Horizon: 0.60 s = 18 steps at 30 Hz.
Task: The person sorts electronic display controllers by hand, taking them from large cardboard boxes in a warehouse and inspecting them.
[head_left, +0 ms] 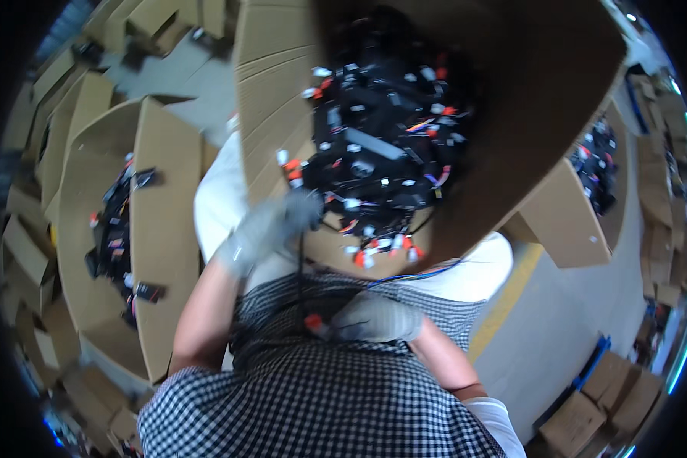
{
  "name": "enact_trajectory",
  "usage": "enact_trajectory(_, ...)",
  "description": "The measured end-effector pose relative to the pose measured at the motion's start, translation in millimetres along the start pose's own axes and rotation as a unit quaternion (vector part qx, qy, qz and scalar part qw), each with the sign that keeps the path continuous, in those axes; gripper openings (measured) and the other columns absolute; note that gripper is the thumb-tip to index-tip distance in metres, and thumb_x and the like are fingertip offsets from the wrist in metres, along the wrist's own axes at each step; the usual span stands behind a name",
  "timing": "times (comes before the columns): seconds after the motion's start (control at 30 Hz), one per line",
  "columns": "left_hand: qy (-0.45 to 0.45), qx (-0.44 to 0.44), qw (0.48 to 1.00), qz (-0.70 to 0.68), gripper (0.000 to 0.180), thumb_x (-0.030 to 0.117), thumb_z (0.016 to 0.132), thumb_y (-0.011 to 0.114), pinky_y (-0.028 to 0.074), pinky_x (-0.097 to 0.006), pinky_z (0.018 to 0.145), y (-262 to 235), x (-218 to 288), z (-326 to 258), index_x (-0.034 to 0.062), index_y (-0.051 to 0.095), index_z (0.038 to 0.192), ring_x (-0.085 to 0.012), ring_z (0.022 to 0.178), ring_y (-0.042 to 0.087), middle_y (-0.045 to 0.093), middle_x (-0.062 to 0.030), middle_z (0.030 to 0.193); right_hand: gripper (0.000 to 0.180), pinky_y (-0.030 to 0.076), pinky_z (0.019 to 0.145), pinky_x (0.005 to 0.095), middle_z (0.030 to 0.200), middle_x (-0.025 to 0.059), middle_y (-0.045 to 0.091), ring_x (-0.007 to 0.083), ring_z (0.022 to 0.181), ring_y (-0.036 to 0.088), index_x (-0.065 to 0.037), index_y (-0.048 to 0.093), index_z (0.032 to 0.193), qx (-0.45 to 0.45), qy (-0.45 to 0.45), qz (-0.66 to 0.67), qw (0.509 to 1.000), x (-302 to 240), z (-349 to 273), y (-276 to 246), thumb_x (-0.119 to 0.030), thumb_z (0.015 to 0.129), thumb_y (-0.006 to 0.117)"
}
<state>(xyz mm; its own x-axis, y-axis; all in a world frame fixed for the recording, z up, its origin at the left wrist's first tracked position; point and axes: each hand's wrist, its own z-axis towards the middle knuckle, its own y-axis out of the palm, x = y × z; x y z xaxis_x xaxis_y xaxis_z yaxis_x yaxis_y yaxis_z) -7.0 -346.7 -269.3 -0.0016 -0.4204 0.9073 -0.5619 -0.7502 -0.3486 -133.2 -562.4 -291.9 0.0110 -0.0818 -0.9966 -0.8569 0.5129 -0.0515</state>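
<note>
My left hand (271, 225), in a pale work glove, is closed around a black wire harness (301, 263) at the near rim of a big cardboard box. White and orange connectors (291, 168) stick up just beyond its fingers. The black cable hangs from that hand down to my lap. There my gloved right hand (378, 317) is closed on the harness, with a red and white connector (315, 324) beside its fingers. Thin blue and dark wires (416, 275) trail to the right above it. Motion blurs the left hand.
The large box (275, 99) between my knees holds a heap of black harnesses (389, 145) with white and orange connectors. Another open box (164, 229) with harnesses stands at left, a third box (565, 217) at right. A yellow floor line (507, 301) runs beside my right leg.
</note>
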Motion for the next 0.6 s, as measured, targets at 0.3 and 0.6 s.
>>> enact_trajectory(0.3,-0.209,-0.006,0.919,0.333,0.046,0.042,0.078,0.058,0.045,-0.041,0.088,-12,-76,118,0.0064,0.064,0.107,-0.0355,0.096,0.061,0.064,-0.0208,0.101,0.018,0.050,0.069,0.0293,0.081,0.0086,0.068,0.0204,0.074,0.065,-0.006,0.069,0.088,-0.012,-0.021,-0.035,0.999,-15,9,-2,-0.022,0.088,0.060)
enact_trajectory(0.6,0.028,0.213,0.931,0.294,0.051,0.034,0.083,0.059,0.047,-0.039,0.083,-25,-53,17,0.0004,0.051,0.121,-0.0326,0.093,0.063,0.063,-0.0200,0.103,0.025,0.048,0.068,0.0278,0.073,0.0068,0.064,0.0158,0.067,0.058,-0.003,0.066,0.080,0.043,0.040,0.022,0.998,-15,4,0,-0.024,0.090,0.057)
